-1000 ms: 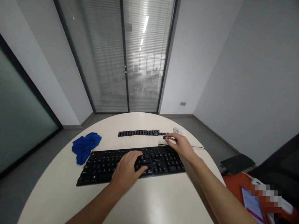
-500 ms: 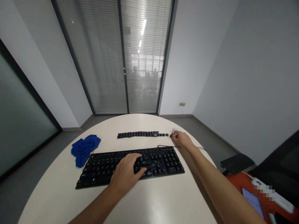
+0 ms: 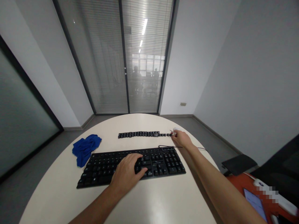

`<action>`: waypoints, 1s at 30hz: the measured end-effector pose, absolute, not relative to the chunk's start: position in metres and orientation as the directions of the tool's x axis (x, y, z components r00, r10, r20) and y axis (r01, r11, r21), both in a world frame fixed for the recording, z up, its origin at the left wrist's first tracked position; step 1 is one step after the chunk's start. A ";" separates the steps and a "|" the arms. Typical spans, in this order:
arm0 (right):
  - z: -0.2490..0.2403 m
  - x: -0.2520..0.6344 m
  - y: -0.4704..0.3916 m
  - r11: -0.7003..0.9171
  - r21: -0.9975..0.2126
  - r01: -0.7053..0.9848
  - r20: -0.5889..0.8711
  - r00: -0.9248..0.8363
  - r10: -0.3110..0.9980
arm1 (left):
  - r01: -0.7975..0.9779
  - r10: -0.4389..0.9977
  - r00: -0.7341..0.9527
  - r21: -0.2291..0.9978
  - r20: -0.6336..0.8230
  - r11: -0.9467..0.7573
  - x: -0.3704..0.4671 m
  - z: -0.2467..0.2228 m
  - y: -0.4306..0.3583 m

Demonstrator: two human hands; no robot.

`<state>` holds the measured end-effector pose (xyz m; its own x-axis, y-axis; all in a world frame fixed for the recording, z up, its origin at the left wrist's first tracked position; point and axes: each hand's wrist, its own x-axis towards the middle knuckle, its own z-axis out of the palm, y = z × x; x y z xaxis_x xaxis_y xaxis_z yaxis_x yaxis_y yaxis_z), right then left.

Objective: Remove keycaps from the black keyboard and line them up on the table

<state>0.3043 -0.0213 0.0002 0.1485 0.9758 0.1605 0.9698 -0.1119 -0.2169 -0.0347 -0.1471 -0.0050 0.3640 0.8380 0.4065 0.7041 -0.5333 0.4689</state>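
Note:
A black keyboard (image 3: 106,179) lies on the round cream table (image 3: 149,199). My left hand (image 3: 127,171) rests across its middle, thumb and forefinger apart, hiding some of its keys. Beyond the keyboard, a row of loose black keycaps (image 3: 140,134) runs left to right, with several small single ones at its right end. There my right hand (image 3: 183,138) is closed, its fingertips low at the table around a small black keycap (image 3: 172,134). A thin silver tool (image 3: 172,131) pokes out of the same hand; most of it is hidden by the fingers.
A crumpled blue cloth (image 3: 86,149) lies left of the keyboard. Something white (image 3: 177,128) shows behind my right hand. The keyboard's cable (image 3: 201,148) runs right under my forearm. At lower right, a phone (image 3: 254,203) and a white power strip (image 3: 271,193) lie on an orange surface.
My right hand has lowered the small keycap slightly and brought it to the right end of the row. My left hand keeps its place on the keyboard; the view has shifted slightly.

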 end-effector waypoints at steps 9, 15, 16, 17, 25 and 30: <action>0.010 0.304 -0.027 -0.147 -0.252 0.956 0.171 0.194 0.966 | 0.706 0.842 0.358 0.472 0.403 -0.527 -0.035 -0.006 -0.147; 0.022 0.325 -0.027 -0.398 -0.271 0.877 0.156 0.447 0.881 | 0.708 0.846 0.354 0.477 0.398 -0.520 -0.035 -0.006 -0.147; 0.022 0.329 -0.025 -0.431 -0.275 0.859 0.122 0.476 0.871 | 0.708 0.846 0.356 0.476 0.398 -0.522 -0.035 -0.006 -0.146; 0.021 0.331 -0.023 -0.451 -0.280 0.848 0.089 0.491 0.867 | 0.708 0.845 0.358 0.474 0.398 -0.524 -0.035 -0.006 -0.146; 0.009 0.322 0.005 -0.385 -0.294 0.875 0.067 0.421 0.905 | 0.712 0.823 0.401 0.428 0.402 -0.556 -0.035 -0.005 -0.146; 0.021 0.312 0.005 -0.324 -0.336 0.884 0.132 0.385 0.914 | 0.705 0.790 0.457 0.374 0.409 -0.602 -0.035 -0.003 -0.149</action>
